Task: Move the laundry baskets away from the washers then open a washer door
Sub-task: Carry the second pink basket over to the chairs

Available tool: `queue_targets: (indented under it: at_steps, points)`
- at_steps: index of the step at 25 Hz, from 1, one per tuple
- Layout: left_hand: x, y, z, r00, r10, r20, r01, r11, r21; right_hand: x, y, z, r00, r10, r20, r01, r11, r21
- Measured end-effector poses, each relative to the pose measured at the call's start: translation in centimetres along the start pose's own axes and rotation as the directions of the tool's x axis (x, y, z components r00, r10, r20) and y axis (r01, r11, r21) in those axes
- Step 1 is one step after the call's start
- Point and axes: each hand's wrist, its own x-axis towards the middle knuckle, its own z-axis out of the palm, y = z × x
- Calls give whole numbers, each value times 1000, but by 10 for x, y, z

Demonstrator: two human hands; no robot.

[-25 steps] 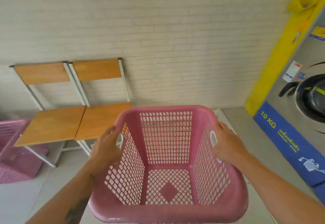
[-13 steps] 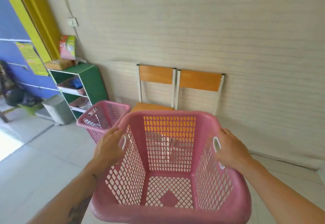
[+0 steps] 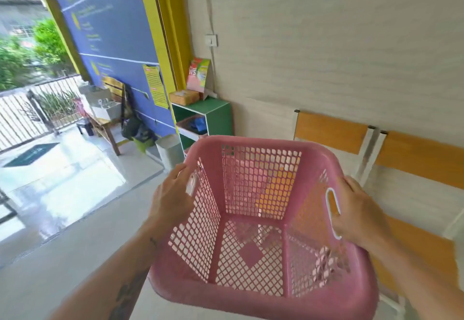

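Note:
I hold an empty pink plastic laundry basket (image 3: 253, 144) with lattice walls in front of me, lifted off the floor. My left hand (image 3: 170, 199) grips its left handle slot and my right hand (image 3: 356, 214) grips its right handle slot. Another pink shape shows faintly through the basket's far wall; I cannot tell what it is. No washer is in view.
Two wooden chairs (image 3: 331, 129) stand against the beige wall on the right, right behind the basket. A green shelf unit (image 3: 216, 116) with boxes on top stands in the corner, a grey bin (image 3: 170, 151) beside it. Open tiled floor (image 3: 75, 214) stretches left toward the bright entrance.
The view has swung left with the basket in both hands: the washer left the frame, the chairs shifted right, and the green shelf and entrance came into view.

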Motion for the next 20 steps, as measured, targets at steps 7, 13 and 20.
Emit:
queue_targets:
  at_steps: [7, 13, 20]
  points:
    - [156, -58, 10, 990, -47, -133, 53, 998, 38, 189, -45, 65, 996, -60, -68, 64, 996, 62]
    - [291, -144, 58, 989, 39, -141, -40, 999, -7, 296, -88, 138, 991, 32, -129, -28, 999, 32]
    - [466, -182, 128, 950, 311, 10, -310, 950, -41, 356, -106, 199, 934, 328, -142, -328, 944, 24]
